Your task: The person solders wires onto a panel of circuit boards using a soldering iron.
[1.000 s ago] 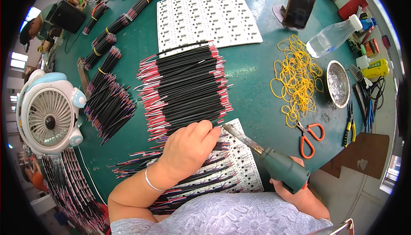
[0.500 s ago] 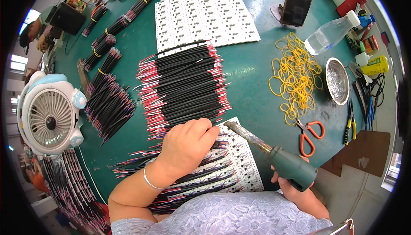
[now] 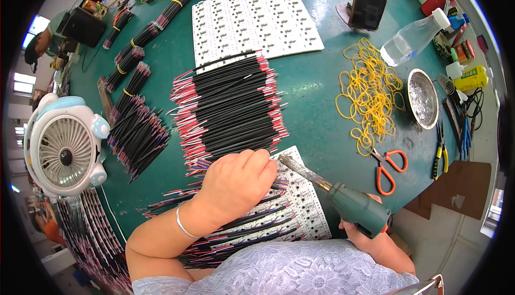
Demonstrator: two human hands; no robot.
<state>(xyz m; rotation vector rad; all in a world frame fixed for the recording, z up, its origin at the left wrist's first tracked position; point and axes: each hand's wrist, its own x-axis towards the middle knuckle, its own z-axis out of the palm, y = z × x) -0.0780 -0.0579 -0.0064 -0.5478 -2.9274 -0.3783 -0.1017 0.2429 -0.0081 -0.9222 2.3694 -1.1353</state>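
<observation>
My right hand (image 3: pixel 357 231) is wrapped round the dark green handle of a soldering iron (image 3: pixel 358 209). The iron's thick, crusted metal tip points up and left, close to the fingertips of my left hand (image 3: pixel 238 179). That hand is closed in a pinch above a white circuit board panel (image 3: pixel 308 198); its fingertips are turned away, so what they grip is hidden. Black cables (image 3: pixel 257 222) with red, white and blue wire ends lie in rows across the panel, partly under my left forearm. Just beyond my left hand is a broad stack of black cables (image 3: pixel 236 107) with red and white ends.
Another white board panel (image 3: pixel 257 21) lies farther back. Bundled cables (image 3: pixel 134 128) and a fan (image 3: pixel 64 155) stand at left. Rightward are yellow rubber bands (image 3: pixel 370 91), orange-handled cutters (image 3: pixel 389 171), a metal bowl (image 3: pixel 422 99), pliers (image 3: pixel 441 153), a bottle (image 3: pixel 416 37) and a phone (image 3: pixel 370 2).
The soldering iron and my right hand have shifted slightly left and down. My left hand stays nearly in place, its fingers a little more to the right.
</observation>
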